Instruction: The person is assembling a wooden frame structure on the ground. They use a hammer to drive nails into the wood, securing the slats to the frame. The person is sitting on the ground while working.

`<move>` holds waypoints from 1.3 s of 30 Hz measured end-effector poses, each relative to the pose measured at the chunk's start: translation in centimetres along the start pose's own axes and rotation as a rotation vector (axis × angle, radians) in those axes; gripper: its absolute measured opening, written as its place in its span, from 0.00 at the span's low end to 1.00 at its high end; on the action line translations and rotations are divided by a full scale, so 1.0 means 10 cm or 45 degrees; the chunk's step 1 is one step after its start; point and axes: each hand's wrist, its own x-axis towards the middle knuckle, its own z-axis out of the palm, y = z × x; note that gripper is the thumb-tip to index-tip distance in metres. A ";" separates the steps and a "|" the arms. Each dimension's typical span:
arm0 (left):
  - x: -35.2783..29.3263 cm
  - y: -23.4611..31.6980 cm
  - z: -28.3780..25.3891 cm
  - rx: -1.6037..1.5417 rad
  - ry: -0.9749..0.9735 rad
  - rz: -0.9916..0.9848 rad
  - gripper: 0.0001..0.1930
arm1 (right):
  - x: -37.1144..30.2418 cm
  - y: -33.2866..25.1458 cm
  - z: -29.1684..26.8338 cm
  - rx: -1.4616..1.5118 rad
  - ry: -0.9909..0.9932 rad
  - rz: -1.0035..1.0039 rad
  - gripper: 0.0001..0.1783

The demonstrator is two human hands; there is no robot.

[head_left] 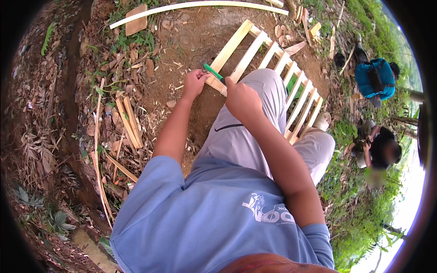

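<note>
and here, right of upper centre, the slatted wooden panel [249,55] is seen on bare soil [207,107]. light but stiff, by the look of it, with thin slats that could be split; a grip is best taken on the outer rails. at its left corner the left hand [195,84] is set, fingers bunched at the wood; what is pinched cannot be told. round a green-handled tool [213,72] the right hand [244,101] is wrapped. the panel's middle is blocked by a knee [267,78]; loose sticks [128,123] are strewn at left, a curved strip [182,6] is stretched along the top.
</note>
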 end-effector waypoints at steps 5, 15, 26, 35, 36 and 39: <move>0.02 -0.04 -0.08 0.064 -0.079 -0.036 0.09 | -0.21 -0.01 -0.19 0.214 0.199 0.005 0.23; -0.19 0.13 -0.15 0.134 -0.010 0.041 0.23 | -0.34 0.25 -0.05 0.239 0.227 0.085 0.21; -0.14 0.14 0.08 0.087 0.169 0.012 0.15 | -0.12 -0.07 -0.02 0.000 0.077 -0.007 0.26; -0.15 0.15 0.10 0.118 0.172 0.045 0.15 | -0.15 -0.25 -0.20 0.025 0.198 -0.055 0.31; -0.14 0.14 0.10 0.128 0.172 0.046 0.15 | -0.12 -0.21 -0.10 0.007 0.198 -0.047 0.31; -0.13 0.11 0.08 0.170 0.170 0.046 0.15 | -0.05 -0.12 0.06 -0.074 0.119 -0.012 0.30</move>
